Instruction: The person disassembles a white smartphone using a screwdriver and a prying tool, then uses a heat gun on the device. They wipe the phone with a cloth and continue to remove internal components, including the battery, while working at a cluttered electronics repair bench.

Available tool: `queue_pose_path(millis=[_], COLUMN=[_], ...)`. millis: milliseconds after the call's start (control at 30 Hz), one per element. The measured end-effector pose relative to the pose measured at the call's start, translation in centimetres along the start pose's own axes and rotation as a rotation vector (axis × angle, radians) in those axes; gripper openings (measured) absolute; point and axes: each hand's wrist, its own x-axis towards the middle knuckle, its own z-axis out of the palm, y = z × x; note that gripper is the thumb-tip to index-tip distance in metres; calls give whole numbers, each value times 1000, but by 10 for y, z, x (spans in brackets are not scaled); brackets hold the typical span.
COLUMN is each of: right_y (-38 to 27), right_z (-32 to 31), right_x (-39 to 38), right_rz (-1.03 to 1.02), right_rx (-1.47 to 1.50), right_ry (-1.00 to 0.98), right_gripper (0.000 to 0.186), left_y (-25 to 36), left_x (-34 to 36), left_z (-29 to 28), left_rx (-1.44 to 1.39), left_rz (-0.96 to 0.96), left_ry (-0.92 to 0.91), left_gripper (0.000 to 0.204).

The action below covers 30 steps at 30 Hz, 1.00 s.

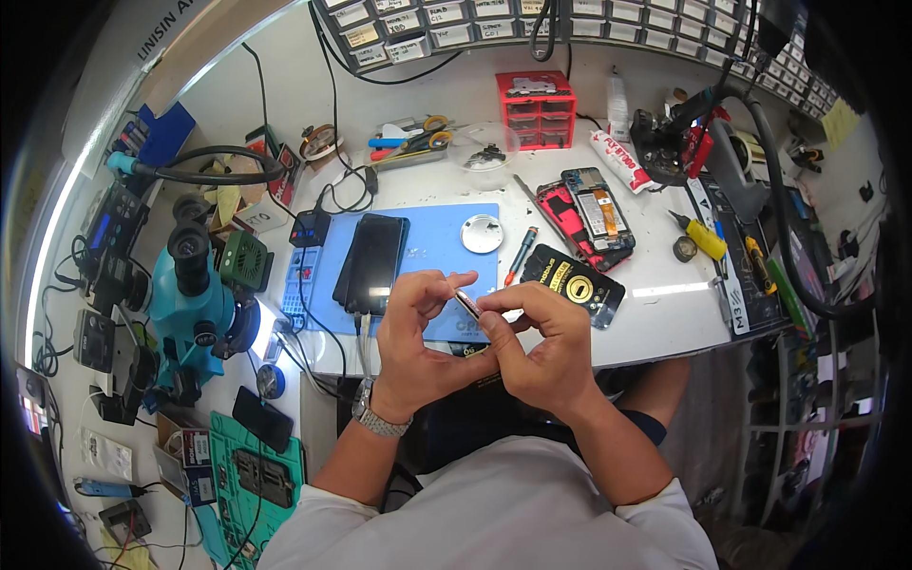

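Just above the near edge of the blue work mat (446,242), my two hands meet around a small slim piece with a shiny edge (467,305); its kind is too small to tell. My left hand (418,328), with a metal watch at its wrist, grips one end between thumb side and fingers. My right hand (546,347) pinches the other end with thumb and index finger. Beyond my left hand lies a dark smartphone (372,261) on the mat. Past my right hand are a black and yellow packet (575,285) and a screwdriver (522,255).
An opened phone (600,214) rests by red phone parts (560,220). A round white dish (482,234) sits on the mat. The teal microscope (190,304) stands at left, a red drawer box (537,109) at the back. Cables cross the left side of the bench.
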Motion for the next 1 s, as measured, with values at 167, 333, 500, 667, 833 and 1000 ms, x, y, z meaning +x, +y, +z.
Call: queue_pose_path(millis=[167,333,500,667,833,1000], right_y=[0,0,-7,-5,-6,-3], right_z=[1,6,11,11,9,2], right_x=[6,6,10,8,4,-1], right_rz=[-7,-31,-101,-131,-193,-196], right_rx=[-14,-13,-65,-129,-223,-311], right_ry=[-13,-8,0,-15,-34,65], right_gripper=[20,28,30,26,29,28], left_y=[-1,2,3,5,-8,9], left_x=[11,22,24,23,14,-3], left_z=[-8,-17,-24,-19,-13,-5], left_rx=[-6,104,192,74,-100,98], left_rz=[-4,4,-79,-113,-36,-279], left_ry=[-54,-123,-194,-189,-157,-64], left_gripper=[86,81,80,83,89,105])
